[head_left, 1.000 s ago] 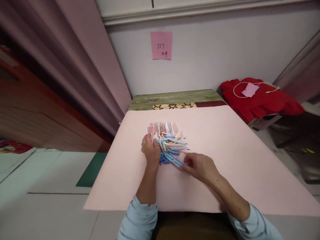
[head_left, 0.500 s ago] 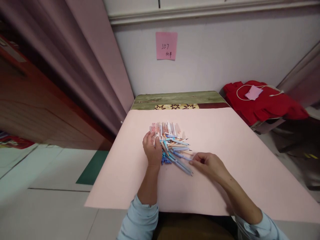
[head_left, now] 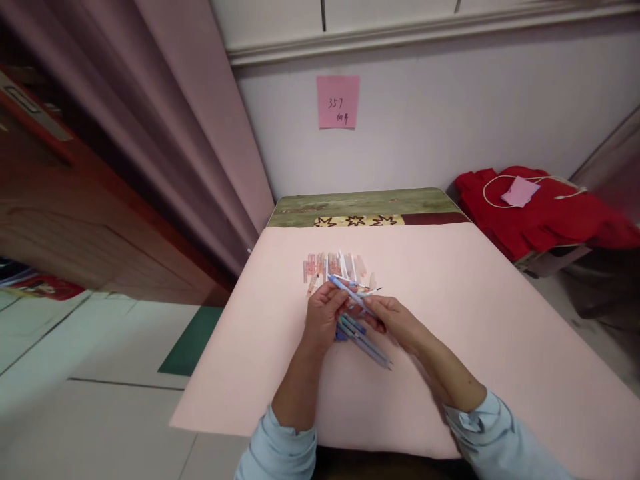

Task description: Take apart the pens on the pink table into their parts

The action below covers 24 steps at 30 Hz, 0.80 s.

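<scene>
A light-blue pen (head_left: 345, 287) is held slantwise above the pile, its upper end pointing away to the left. My left hand (head_left: 324, 315) pinches it near that upper end with thumb and fingers. Closer to the lower end, my right hand (head_left: 397, 321) grips the same pen. Under and between the hands lie loose blue and grey pens (head_left: 367, 345), tips pointing to the lower right; my hands hide part of this pile. Just beyond, pinkish, clear and white pieces (head_left: 334, 263), perhaps caps or pen parts, lie side by side in a rough row.
Pale pink paper (head_left: 450, 373) covers most of the table, whose green patterned top (head_left: 360, 201) shows at the back. A pink note (head_left: 338, 102) sticks to the wall. Red cloth (head_left: 560, 220) with a white cable lies at right; a purple curtain (head_left: 200, 133) hangs at left.
My right hand has moved up and left with the pen, lifting it off the pile. My left hand has shifted right from the pile's left side and now grips the pen too.
</scene>
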{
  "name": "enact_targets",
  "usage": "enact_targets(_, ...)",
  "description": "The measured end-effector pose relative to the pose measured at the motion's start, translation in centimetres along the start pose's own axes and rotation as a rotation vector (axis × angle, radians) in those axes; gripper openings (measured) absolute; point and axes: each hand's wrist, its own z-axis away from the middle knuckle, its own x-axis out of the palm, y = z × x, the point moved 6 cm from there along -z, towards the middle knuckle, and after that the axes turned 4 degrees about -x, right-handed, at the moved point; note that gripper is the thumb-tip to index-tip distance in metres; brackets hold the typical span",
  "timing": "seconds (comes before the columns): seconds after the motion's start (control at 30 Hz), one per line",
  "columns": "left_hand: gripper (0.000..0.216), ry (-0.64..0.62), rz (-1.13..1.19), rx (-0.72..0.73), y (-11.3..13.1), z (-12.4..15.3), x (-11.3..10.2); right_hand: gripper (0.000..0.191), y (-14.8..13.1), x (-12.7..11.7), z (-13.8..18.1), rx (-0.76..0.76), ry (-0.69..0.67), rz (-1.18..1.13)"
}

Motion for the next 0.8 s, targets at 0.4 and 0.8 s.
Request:
enact_targets(0.4,0.023,0.096,-0.011,0.013,-0.3,0.2,0.0,0.039,1.2,-0.7,-0.2,-0.064,0.056,-0.04)
enact_targets(0.8,0.088,0.155,-0.033,0.191,1.0,0.7,0.3,0.045,1.3,-0.8,0.2,0.0,0.124,-0.012)
